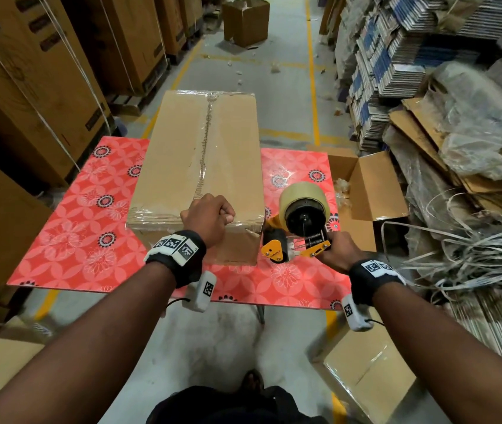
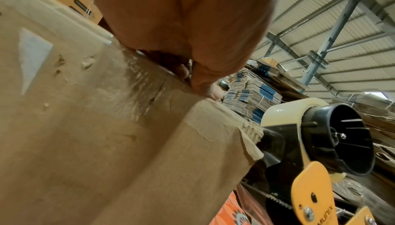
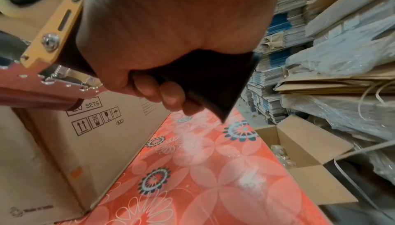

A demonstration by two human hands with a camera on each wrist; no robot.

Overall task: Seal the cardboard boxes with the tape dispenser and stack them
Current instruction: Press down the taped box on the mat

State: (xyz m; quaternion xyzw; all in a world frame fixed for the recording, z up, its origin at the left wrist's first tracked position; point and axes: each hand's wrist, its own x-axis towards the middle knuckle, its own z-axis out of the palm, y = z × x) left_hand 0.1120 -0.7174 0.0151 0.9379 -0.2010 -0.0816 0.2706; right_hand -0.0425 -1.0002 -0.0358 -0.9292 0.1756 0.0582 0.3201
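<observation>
A long cardboard box (image 1: 203, 154) lies on the red floral table (image 1: 69, 228), with clear tape along its centre seam and across its near top edge. My left hand (image 1: 210, 214) rests as a curled fist on that near edge; the left wrist view shows its thumb and curled fingers (image 2: 203, 83) pressing the taped edge of the box (image 2: 85, 127). My right hand (image 1: 340, 250) grips the black handle (image 3: 213, 80) of the yellow tape dispenser (image 1: 301, 221). The dispenser's head sits against the box's near right corner. Its clear tape roll (image 1: 301, 194) stands upward.
An open cardboard box (image 1: 366, 191) with plastic scraps sits just right of the table. A closed box (image 1: 366, 371) lies on the floor at the near right. Tall cartons (image 1: 29, 87) line the left; flattened cardboard piles (image 1: 396, 56) and loose strapping (image 1: 473, 255) crowd the right.
</observation>
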